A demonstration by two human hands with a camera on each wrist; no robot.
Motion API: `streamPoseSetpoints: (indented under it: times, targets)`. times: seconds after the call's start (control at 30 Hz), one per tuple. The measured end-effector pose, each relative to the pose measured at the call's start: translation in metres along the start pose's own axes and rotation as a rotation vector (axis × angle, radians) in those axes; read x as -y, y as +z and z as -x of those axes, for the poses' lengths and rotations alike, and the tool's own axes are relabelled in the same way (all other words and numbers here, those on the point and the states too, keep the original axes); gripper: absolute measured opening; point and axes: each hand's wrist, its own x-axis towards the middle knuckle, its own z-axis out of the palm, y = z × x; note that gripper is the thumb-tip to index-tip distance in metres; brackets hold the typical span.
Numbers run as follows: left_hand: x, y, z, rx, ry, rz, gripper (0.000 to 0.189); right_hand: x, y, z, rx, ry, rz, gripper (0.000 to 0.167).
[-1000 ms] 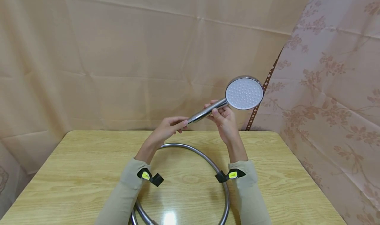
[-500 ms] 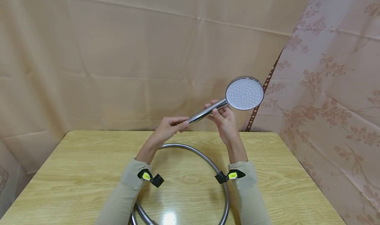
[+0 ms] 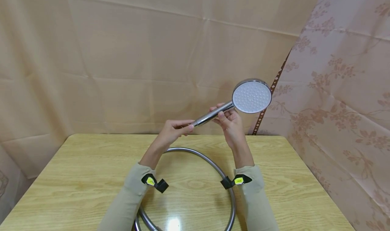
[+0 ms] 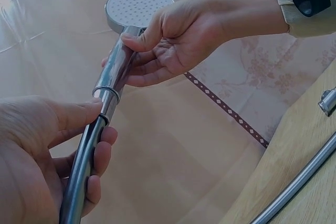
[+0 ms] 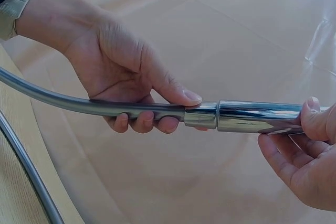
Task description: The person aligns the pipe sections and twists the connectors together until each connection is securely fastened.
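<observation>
A chrome shower head with a round white nozzle face is held up over the far edge of the table, tilted up to the right. My right hand grips its handle, thumb on the near side and fingers behind. At the handle's lower end, my left hand pinches the metal hose nut, its other fingers curled under the grey shower hose. Nut and handle sit in line, with a narrow seam between them in the right wrist view.
The hose loops across the wooden table beneath my forearms. A loose metal hose end shows in the left wrist view. Beige cloth hangs behind the table, flowered cloth on the right.
The shower head has shifted very slightly to the right. Both hands keep their hold in nearly the same place.
</observation>
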Motion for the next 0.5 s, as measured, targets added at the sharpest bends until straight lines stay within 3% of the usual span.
streamPoseSetpoints:
  times: [0.5]
  targets:
    - [-0.0023, -0.0012, -0.0033, -0.024, 0.031, 0.014, 0.031, -0.0009, 0.0035, -0.0014, -0.009, -0.039, -0.026, 0.014]
